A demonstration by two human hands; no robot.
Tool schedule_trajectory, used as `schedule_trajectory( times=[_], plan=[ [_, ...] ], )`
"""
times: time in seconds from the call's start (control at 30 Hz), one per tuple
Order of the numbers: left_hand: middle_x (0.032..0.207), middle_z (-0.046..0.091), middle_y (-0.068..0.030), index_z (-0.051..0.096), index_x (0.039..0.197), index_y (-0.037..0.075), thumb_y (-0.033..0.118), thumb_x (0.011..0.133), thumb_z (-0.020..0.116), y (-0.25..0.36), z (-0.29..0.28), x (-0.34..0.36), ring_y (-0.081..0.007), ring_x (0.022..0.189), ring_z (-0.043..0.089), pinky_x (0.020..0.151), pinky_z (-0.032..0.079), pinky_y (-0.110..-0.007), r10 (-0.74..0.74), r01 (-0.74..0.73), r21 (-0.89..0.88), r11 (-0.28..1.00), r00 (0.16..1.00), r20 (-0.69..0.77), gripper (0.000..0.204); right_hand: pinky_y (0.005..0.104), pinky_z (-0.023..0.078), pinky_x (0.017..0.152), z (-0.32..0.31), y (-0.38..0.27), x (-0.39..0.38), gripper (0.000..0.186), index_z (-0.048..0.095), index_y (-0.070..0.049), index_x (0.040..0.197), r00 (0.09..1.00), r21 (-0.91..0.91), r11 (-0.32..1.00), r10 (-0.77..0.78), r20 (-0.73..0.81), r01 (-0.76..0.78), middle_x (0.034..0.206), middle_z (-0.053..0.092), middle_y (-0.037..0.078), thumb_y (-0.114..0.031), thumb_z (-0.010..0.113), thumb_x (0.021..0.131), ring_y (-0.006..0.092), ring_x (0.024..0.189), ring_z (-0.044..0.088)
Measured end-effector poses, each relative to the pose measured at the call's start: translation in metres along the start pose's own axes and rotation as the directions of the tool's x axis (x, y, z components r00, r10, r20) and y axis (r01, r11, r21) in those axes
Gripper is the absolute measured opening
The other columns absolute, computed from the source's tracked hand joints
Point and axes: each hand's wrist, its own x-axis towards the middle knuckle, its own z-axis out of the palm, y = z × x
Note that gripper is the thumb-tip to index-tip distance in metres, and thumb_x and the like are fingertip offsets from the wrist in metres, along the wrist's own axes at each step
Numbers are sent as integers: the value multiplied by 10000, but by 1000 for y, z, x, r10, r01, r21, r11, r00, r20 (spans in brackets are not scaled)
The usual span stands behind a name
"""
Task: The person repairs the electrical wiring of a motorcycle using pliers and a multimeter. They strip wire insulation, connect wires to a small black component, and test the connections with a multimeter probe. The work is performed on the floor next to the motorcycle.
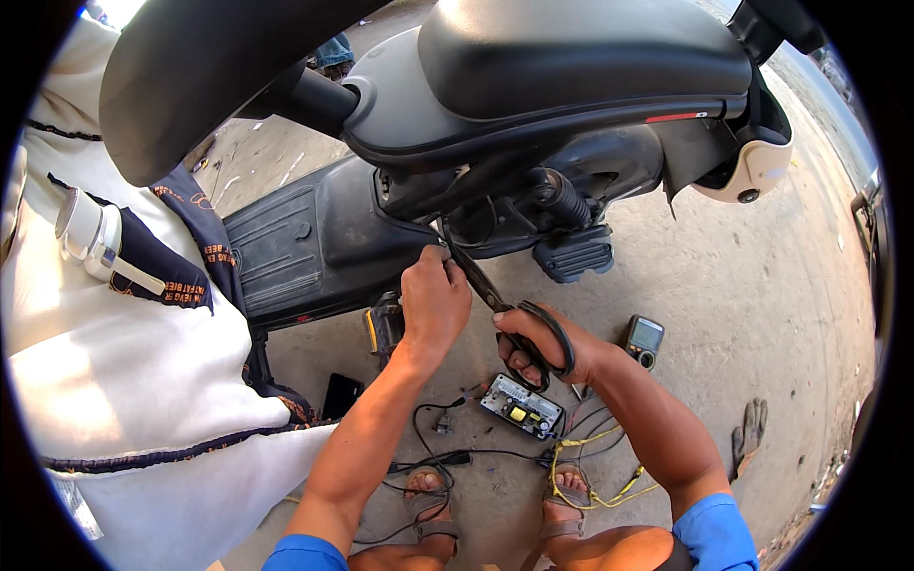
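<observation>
My right hand [529, 341] is closed around the black handles of a pair of scissors [481, 284]. Their dark blades point up and left toward the side of an electric scooter [381, 224], below its seat. Against that side, my left hand [436, 297] is closed beside the blade tips, its fingers pinched together. What they pinch is too small and too covered to make out. On the ground below my hands lies an opened circuit board in a metal case [522, 407], with black cables [419, 433] and a yellow wire [609, 497] around it.
A digital meter [645, 340] lies right of my right forearm, and a work glove [750, 433] farther right. A black phone-like slab [341, 395] and a yellow-black device [385, 328] lie left. White cloth [162, 381] drapes the scooter's front. A beige helmet [750, 171] hangs behind the seat.
</observation>
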Motion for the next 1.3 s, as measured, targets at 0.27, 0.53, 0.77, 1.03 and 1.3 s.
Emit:
schedule_trajectory(
  times=[0.27, 0.53, 0.77, 1.03, 1.3],
  plan=[
    [758, 655, -306, 632, 927, -88, 26, 877, 582, -1, -1, 1, -477, 763, 665, 692, 518, -500, -2, 2, 22, 1000, 1000, 2, 134, 267, 350, 422, -1, 5, 9, 461, 582, -5, 811, 998, 179, 982, 48, 35, -54, 622, 526, 38, -445, 575, 947, 103, 445, 457],
    [772, 669, -280, 645, 918, -86, 28, 871, 574, 1, -4, 2, -440, 764, 683, 691, 530, -447, -39, 38, 25, 999, 999, 28, 143, 210, 290, 406, -7, 10, 13, 455, 516, -53, 798, 963, 490, 844, 102, 250, -217, 612, 455, -19, -481, 563, 944, 69, 447, 400],
    [738, 650, -298, 629, 903, -76, 27, 875, 584, -3, -1, 2, -474, 749, 663, 671, 517, -492, 9, -10, -9, 1000, 1000, -7, 115, 222, 280, 389, 2, 17, 14, 458, 519, -66, 773, 987, 389, 913, 69, 148, -123, 560, 425, -45, -485, 569, 951, 57, 421, 382],
    [734, 649, -303, 632, 912, -80, 28, 878, 585, -3, -1, 1, -471, 737, 668, 662, 525, -486, -19, 19, -30, 999, 1000, -9, 123, 300, 377, 436, 9, 16, 8, 459, 546, 0, 740, 998, 171, 983, -55, -34, 60, 542, 461, 12, -404, 575, 954, 110, 406, 412],
    [732, 645, -308, 621, 907, -91, 24, 876, 578, 3, -2, 1, -478, 733, 663, 648, 523, -484, -17, 16, -53, 998, 1000, -18, 126, 307, 399, 458, 3, 15, 8, 414, 559, 7, 795, 999, 218, 976, 6, 34, -13, 579, 505, 48, -379, 580, 943, 129, 442, 454]
  ],
)
